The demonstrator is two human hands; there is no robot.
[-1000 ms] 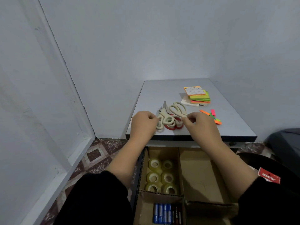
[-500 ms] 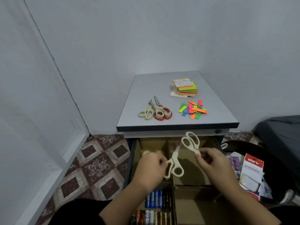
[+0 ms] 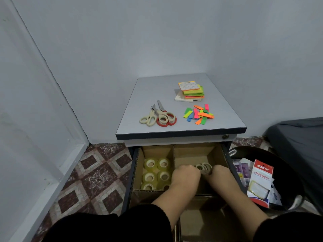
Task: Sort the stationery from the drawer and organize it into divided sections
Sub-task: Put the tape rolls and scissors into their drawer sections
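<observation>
Beige plastic scissors [image 3: 203,167] lie low in the right back section of the open cardboard-lined drawer [image 3: 193,151]. Clear tape rolls [image 3: 156,172] fill the left back section, packed side by side. On the grey tabletop [image 3: 153,88] rest more beige and red scissors [image 3: 158,117], a stack of bright sticky notes [image 3: 191,92], and a heap of small coloured paper tabs [image 3: 199,114].

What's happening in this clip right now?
A person is sorting stationery into an open drawer with cardboard dividers. Both the left hand and the right hand are down in the right compartment, setting cream-handled scissors there; the fingers are mostly hidden. The left compartment holds tape rolls. On the cabinet top more scissors, a sticky note stack and loose coloured flags remain unsorted.
</observation>
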